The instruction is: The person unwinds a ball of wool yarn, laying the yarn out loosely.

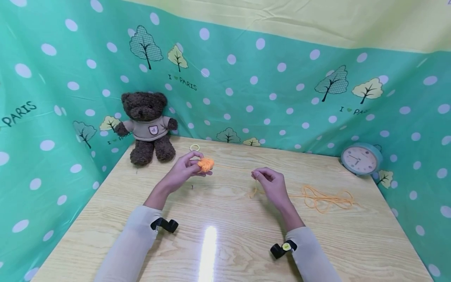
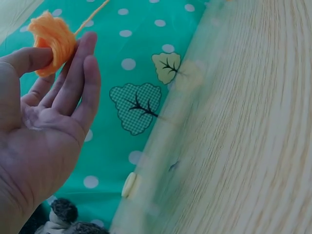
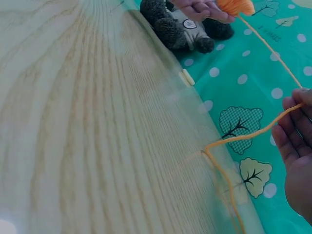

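A small wound bundle of orange yarn (image 2: 53, 41) sits in my left hand (image 1: 183, 169), pinched by the thumb and fingers above the table's left half. In the left wrist view the thumb goes into the bundle's loop and the other fingers stretch out behind it. From the bundle a yarn strand (image 3: 273, 51) runs taut across to my right hand (image 1: 272, 184), which pinches it between thumb and fingertips. Below the right hand the strand drops to the table and leads to a loose heap of orange yarn (image 1: 327, 199) on the right.
A brown teddy bear (image 1: 147, 129) in a grey shirt sits at the back left. Near it lies a pale yellow ring (image 1: 195, 147). A round teal clock (image 1: 361, 158) stands at the back right. Behind the wooden table (image 1: 239, 243) hangs a green dotted cloth (image 1: 243, 102).
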`<state>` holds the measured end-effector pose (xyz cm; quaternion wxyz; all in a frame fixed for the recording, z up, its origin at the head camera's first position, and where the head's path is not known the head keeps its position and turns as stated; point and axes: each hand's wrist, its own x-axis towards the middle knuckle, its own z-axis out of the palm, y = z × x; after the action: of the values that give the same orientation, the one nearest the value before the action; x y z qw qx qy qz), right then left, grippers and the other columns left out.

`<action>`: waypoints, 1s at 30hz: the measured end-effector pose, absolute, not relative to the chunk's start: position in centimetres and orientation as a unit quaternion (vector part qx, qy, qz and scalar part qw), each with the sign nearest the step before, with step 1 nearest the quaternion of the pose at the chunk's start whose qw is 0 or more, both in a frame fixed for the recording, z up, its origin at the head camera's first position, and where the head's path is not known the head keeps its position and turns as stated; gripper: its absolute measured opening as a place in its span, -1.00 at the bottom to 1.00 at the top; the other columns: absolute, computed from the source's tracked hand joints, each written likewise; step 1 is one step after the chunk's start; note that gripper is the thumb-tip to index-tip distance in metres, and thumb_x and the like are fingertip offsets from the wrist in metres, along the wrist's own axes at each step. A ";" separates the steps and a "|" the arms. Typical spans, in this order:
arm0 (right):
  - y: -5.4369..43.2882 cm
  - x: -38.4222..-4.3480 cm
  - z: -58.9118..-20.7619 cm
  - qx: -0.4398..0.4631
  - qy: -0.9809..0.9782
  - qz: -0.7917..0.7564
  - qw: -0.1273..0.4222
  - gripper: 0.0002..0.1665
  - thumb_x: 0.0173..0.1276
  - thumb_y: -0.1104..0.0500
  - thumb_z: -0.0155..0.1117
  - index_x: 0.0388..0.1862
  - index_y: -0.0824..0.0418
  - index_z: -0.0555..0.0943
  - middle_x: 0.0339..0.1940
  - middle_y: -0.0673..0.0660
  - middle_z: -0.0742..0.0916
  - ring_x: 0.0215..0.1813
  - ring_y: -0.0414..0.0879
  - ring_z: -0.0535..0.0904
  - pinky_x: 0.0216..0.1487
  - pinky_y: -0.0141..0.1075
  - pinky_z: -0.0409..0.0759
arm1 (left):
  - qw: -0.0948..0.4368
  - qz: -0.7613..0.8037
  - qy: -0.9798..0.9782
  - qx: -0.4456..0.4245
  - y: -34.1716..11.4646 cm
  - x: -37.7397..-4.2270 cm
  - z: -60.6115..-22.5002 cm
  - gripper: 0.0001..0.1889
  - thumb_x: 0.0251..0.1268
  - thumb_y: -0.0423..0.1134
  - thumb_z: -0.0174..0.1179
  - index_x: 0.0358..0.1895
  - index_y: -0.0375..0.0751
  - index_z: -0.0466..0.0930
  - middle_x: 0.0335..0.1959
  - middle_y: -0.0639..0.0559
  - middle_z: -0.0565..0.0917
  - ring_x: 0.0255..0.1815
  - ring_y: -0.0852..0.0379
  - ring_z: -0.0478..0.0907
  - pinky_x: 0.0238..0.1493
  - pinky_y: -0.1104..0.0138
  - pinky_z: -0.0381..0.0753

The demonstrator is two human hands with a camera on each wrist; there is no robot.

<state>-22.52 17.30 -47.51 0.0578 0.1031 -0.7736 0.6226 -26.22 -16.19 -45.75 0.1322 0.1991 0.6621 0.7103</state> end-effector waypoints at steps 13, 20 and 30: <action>17.5 -22.7 -47.6 0.101 -0.766 0.632 0.063 -0.66 0.54 0.05 0.30 -0.03 0.34 0.74 -0.09 0.25 0.80 -0.06 -0.18 0.73 0.08 -0.31 0.73 | 0.141 0.714 0.655 0.205 -15.7 -26.4 -46.6 -0.70 0.50 -0.53 -0.02 0.14 -0.15 0.50 0.00 -0.04 0.70 -0.03 0.09 0.76 0.01 0.26 0.77; 17.7 -22.9 -47.9 0.095 -0.769 0.629 0.065 -0.63 0.55 0.08 0.28 -0.01 0.41 0.72 -0.11 0.23 0.81 -0.08 -0.25 0.73 0.10 -0.26 0.73 | 0.139 0.737 0.632 0.194 -15.5 -26.3 -46.7 -0.70 0.52 -0.50 -0.03 0.05 -0.19 0.66 0.03 0.04 0.69 0.01 0.19 0.68 0.04 0.38 0.71; 17.7 -22.9 -48.1 0.092 -0.764 0.636 0.065 -0.69 0.54 0.08 0.30 -0.06 0.33 0.74 -0.12 0.26 0.80 -0.09 -0.22 0.73 0.12 -0.19 0.74 | 0.157 0.774 0.586 0.182 -15.4 -26.1 -46.7 -0.68 0.62 -0.29 -0.11 0.04 -0.26 0.68 -0.05 0.06 0.77 -0.06 0.24 0.71 0.05 0.41 0.70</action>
<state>-22.90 17.70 -48.12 0.0650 0.0921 -0.7638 0.6355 -26.15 -15.38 -46.66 0.1568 0.1821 0.5860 0.7738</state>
